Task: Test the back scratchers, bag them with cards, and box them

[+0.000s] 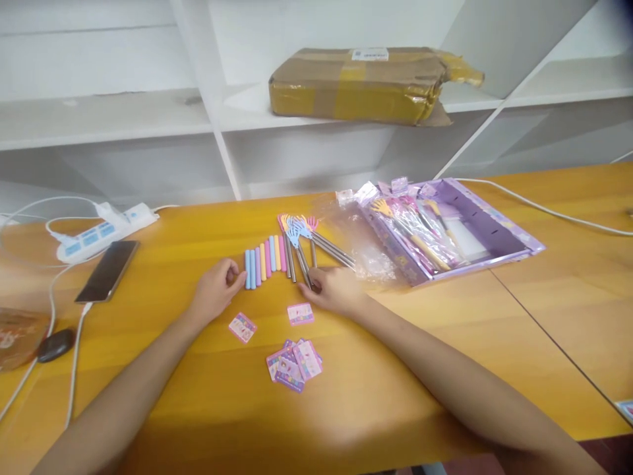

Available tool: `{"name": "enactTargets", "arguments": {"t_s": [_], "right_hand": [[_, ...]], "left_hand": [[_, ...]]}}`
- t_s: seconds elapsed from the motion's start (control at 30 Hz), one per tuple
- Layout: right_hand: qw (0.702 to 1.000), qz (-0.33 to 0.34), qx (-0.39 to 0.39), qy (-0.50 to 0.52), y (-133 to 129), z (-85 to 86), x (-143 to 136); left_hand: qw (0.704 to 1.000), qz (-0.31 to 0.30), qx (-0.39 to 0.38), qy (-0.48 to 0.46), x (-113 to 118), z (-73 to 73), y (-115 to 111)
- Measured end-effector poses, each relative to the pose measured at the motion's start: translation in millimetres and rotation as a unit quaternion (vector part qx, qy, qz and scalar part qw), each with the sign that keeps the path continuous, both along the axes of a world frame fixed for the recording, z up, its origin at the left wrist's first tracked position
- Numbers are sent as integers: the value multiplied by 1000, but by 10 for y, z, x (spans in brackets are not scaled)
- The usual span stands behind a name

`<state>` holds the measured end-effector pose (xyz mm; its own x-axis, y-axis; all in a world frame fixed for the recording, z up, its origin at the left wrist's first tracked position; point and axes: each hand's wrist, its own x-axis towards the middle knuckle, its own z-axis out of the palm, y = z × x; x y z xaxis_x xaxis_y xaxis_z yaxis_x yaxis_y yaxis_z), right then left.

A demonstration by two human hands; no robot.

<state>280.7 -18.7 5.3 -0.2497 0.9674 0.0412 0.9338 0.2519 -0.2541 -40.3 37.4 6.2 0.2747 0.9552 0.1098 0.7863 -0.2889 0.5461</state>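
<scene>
Pastel tube handles [264,259] in blue, purple, yellow and pink lie side by side in a slanting row. My left hand [215,290] rests at the row's left end, thumb touching or nearly touching the outermost blue tube; its fingers curl, with a gap between thumb and forefinger. To the right, several back scratchers [299,231] with small hand-shaped heads and bare metal rods lie fanned and overlapping. My right hand [333,289] is closed at the lower end of a back scratcher's rod, pinched between thumb and fingers. Small printed cards [301,314] lie below the hands, several in an overlapping pile [294,365].
A purple display box [499,214] holds bagged back scratchers, with clear plastic wrapping [373,257] beside it. On the left are a power strip [106,231], a phone [107,272], cables and a black mouse-like object [56,345]. A taped carton [356,86] sits on the shelf.
</scene>
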Motion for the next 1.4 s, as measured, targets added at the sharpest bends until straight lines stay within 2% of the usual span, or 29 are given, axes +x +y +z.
{"name": "enactTargets", "arguments": {"t_s": [0.4,0.7,0.93,1.17,1.27,1.4], "right_hand": [[1000,4,2,17,-62,53,-23],[1000,-15,1,2,-79,42,-36],[998,-42,-29,-20,-67,97,-76],[995,-59,-50,-57,-52,150,-93],[995,-61,-52,-62,-46,160,-107],[994,-66,-64,-64,-36,169,-126]], "left_hand": [[999,-40,11,10,0,-30,-5],[999,-34,1,9,3,-15,-27],[998,-55,21,27,15,-5,-40],[993,-4,112,29,7,-133,7],[995,13,91,39,-3,-139,12],[998,26,38,39,-20,-77,-3]]}}
